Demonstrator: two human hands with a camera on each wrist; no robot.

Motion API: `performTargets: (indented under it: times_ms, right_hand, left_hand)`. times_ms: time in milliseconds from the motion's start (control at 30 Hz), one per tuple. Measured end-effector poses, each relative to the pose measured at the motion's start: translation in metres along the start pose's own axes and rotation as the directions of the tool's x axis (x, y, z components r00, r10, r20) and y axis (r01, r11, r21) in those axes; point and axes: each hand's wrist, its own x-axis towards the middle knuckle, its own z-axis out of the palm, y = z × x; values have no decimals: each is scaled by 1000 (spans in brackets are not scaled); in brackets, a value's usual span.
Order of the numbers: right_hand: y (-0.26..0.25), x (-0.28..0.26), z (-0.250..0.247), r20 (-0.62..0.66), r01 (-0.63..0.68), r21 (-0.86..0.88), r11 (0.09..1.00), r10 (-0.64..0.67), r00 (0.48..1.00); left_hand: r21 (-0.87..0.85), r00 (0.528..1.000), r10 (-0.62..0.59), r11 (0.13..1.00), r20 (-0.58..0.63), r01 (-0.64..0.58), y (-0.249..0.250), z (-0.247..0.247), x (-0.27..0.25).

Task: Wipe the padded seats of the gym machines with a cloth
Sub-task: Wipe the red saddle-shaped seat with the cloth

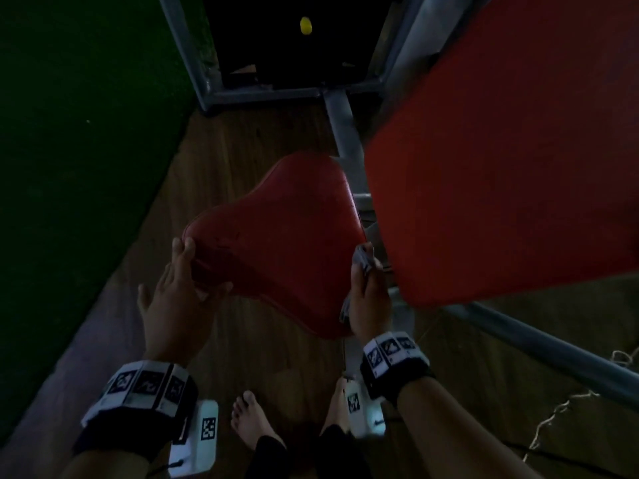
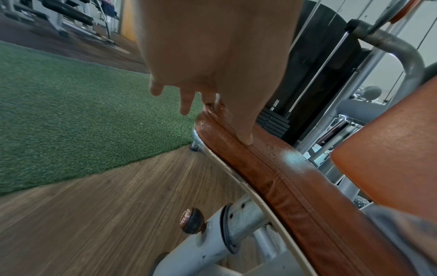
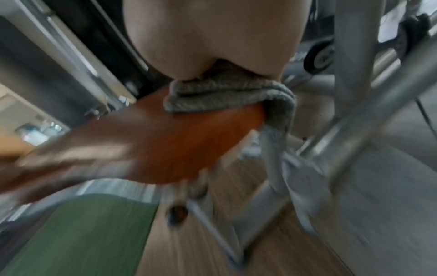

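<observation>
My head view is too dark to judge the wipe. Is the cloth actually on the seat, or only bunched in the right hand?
Observer: The right wrist view shows the grey cloth lying on the seat and folding down over its edge, gripped by the right hand.
Operator: Is the left hand gripping or only steadying?
Observer: Steadying, it seems. In the left wrist view the left hand lays a straight thumb on the seat's edge seam, and two fingers hang clear of the pad.
Operator: Any moisture on the pad?
Observer: Yes, fine droplets speckle the top beside that thumb.
</observation>
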Motion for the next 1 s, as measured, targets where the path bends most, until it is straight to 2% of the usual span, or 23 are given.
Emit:
performTargets:
  times_ms: [67,200,300,433,533,733,833,1000]
  right_hand:
    - [-5,13,-3,31,-91,-28,995,92,995]
    - [-3,0,-3,-43,73,10,997,-72,996]
    - [7,-19,-2,-54,129,41,991,-126,991]
    - [-2,-2,-1,-57,64,-9,998,-64,996]
    - [-8,19,-3,-5,-2,4,1000,2,1000]
    - [-2,-5,-1,-69,62,-109,992,-70,995]
    - [-19,15,-2,3,24,-97,995,-23,1000]
    - [-55,67,6,13,47,-154,987,-46,999]
  left_hand:
    - [10,1000,3,1000,-4,-3,0,2,0]
    - [-4,1000,3,1000,-18,-3,0,2,-1]
    - [-7,1000,1,1000,-17,-2,2,0,-2]
    - [-3,1000,7,1000,-5,-7,0,0,-3]
    - [-11,1000,-3,1000,-2,3,1,-1,-4]
    - [-52,1000,-15,999,17,16,2,-2,-6]
    - [-50,999,-23,998,38,25,-2,-2,-3]
    - [-66,998,-25,997,50,28,-4,0,-2]
